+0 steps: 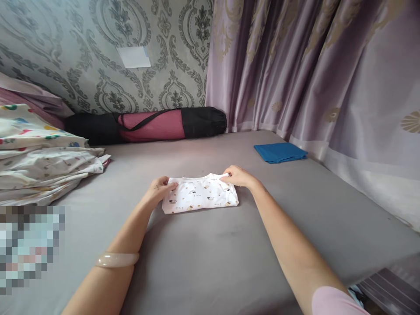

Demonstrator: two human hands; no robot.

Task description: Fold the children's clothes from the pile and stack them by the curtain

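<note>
A small white garment (200,195) with little printed figures lies folded flat on the grey bed sheet (210,258). My left hand (160,188) pinches its upper left corner, fingers closed on the cloth. My right hand (238,176) pinches the upper right corner near the neckline. Both arms reach forward from the near edge. A pale bangle (116,260) sits on my left forearm.
A folded blue cloth (280,152) lies at the back right by the purple curtain (311,74). A black and pink rolled mat bag (147,124) rests against the patterned wall. Stacked printed bedding (39,162) fills the left side. The bed's right edge drops off at lower right.
</note>
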